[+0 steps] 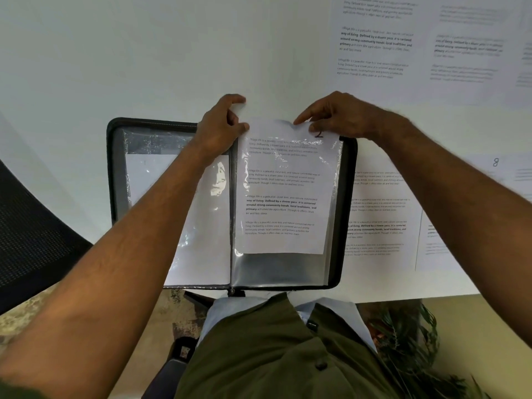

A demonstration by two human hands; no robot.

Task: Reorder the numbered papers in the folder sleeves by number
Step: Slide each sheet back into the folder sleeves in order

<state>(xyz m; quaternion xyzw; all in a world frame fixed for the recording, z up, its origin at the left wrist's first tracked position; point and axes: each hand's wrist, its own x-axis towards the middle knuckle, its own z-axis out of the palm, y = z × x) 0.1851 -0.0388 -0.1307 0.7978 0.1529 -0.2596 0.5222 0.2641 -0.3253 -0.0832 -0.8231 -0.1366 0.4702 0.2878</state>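
Clear plastic is the thing to mind here: the open sleeve (pixel 283 203) on the right half of the black zip folder (pixel 115 174) holds the printed paper (pixel 283 194) only partway, its top edge standing proud of the sleeve mouth and its bottom edge well short of the sleeve's floor, where a band of bare plastic shows. The left hand (pixel 221 125) has its fingers (pixel 234 100) curled at the sleeve's top left corner, seemingly pinching the plastic lip open. The right hand (pixel 336 116) pinches the paper's top right corner, thumb over a handwritten mark that looks like a 2, partly hidden.

Whether the sheet is going in or coming out cannot be told. Either way, the move likely goes best with the lip held wide and the paper kept square to the sleeve walls, sliding straight along them; a skewed push would probably catch a corner and crease it.

Below the left hand's fingers, the left-hand sleeve (pixel 198 226) holds another sheet, its number unreadable. To the right of the right hand's fingers, loose sheets (pixel 380 214) lie on the white surface (pixel 144 53), one marked 8 (pixel 495 162); more lie beyond.
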